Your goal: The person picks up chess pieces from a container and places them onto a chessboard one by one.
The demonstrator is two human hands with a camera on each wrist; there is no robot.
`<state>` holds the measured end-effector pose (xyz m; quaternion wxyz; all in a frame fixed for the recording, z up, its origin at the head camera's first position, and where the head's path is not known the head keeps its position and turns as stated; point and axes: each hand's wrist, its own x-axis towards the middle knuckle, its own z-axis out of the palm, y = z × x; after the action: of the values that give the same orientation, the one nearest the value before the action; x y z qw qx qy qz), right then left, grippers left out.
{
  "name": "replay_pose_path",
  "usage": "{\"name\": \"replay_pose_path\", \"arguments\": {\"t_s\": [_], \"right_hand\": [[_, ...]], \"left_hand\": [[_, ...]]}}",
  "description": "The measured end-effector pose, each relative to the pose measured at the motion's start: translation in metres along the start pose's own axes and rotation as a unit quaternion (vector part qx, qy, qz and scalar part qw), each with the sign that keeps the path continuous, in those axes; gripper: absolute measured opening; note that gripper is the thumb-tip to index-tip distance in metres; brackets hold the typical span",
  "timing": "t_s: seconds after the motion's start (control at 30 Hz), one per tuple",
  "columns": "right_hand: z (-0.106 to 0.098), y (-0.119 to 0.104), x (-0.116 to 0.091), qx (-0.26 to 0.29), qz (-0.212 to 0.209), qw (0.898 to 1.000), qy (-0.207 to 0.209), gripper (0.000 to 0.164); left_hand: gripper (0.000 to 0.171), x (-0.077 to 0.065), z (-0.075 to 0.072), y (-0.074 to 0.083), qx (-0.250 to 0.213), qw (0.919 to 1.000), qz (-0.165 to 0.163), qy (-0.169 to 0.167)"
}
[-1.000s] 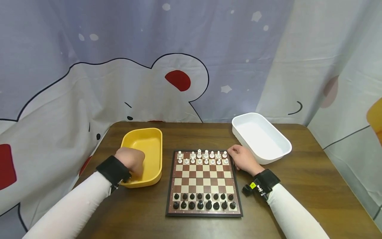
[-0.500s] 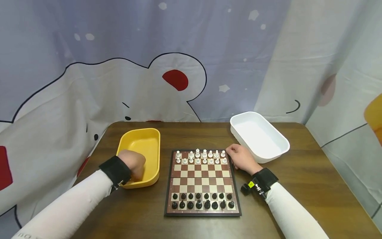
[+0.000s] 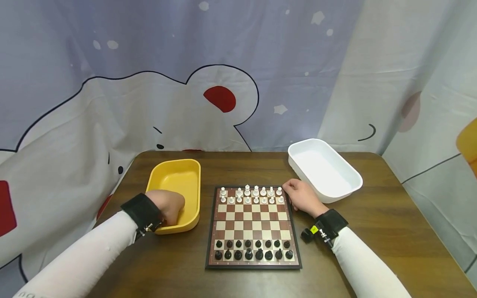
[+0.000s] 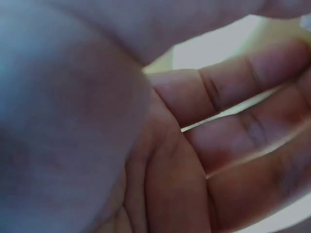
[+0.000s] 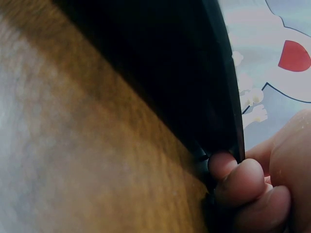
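Note:
My left hand (image 3: 167, 204) is down inside the yellow tray (image 3: 197, 186), back of the hand up and fingers pointing to the floor of it. In the left wrist view its fingers (image 4: 233, 90) bend gently, but the fingertips are out of sight, so whether they hold anything is hidden. My right hand (image 3: 303, 196) grips the far right corner of the chessboard (image 3: 253, 215), its fingertips (image 5: 243, 182) against the dark side edge. White chess pieces (image 3: 247, 192) stand in two rows at the far end, with a gap in the back row; black pieces (image 3: 248, 253) fill two rows at the near end.
A white tray (image 3: 324, 169) stands behind the right hand, at the back of the wooden table (image 3: 380, 215). A patterned curtain (image 3: 164, 107) hangs behind the table. A small black camera (image 3: 307, 236) on the right wrist sits beside the board's right edge.
Inside the yellow tray my left hand has shifted slightly to the right. The right hand stays at the board's corner, and the chess pieces stand as before.

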<state>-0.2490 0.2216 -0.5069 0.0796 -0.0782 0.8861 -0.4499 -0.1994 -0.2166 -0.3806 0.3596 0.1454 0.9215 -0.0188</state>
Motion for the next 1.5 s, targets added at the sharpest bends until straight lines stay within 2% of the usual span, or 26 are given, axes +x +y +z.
{"name": "replay_pose_path", "arguments": {"t_s": [0.17, 0.3, 0.5, 0.6, 0.77, 1.07, 1.33, 1.5], "right_hand": [[0.001, 0.001, 0.000, -0.001, 0.005, 1.000, -0.003, 0.032], [0.001, 0.001, 0.001, -0.002, 0.004, 1.000, -0.001, 0.032], [0.001, 0.001, 0.001, -0.003, 0.002, 1.000, -0.002, 0.033], [0.001, 0.001, 0.002, -0.003, 0.004, 1.000, -0.004, 0.033], [0.001, 0.003, 0.003, -0.003, 0.006, 1.000, -0.002, 0.032], [0.001, 0.004, 0.004, 0.001, 0.004, 1.000, -0.003, 0.032], [0.001, 0.003, 0.003, -0.002, 0.004, 1.000, 0.000, 0.032], [0.001, 0.003, 0.002, -0.004, 0.002, 1.000, 0.000, 0.033]], "left_hand": [[0.024, 0.005, 0.001, -0.001, 0.004, 0.9991, 0.041, -0.008], [0.029, 0.009, 0.003, 0.000, -0.004, 0.9977, 0.067, 0.008], [0.023, 0.009, 0.002, 0.009, -0.075, 0.9946, 0.069, 0.021], [0.023, 0.010, 0.001, 0.012, -0.092, 0.9936, 0.060, 0.027], [0.025, 0.012, 0.001, 0.014, -0.084, 0.9948, 0.046, 0.034], [0.023, 0.013, -0.003, 0.012, -0.015, 0.9969, 0.053, 0.055], [0.020, 0.010, -0.009, 0.008, -0.015, 0.9957, 0.052, 0.075], [0.015, 0.009, -0.016, 0.003, -0.013, 0.9911, 0.069, 0.113]]}}
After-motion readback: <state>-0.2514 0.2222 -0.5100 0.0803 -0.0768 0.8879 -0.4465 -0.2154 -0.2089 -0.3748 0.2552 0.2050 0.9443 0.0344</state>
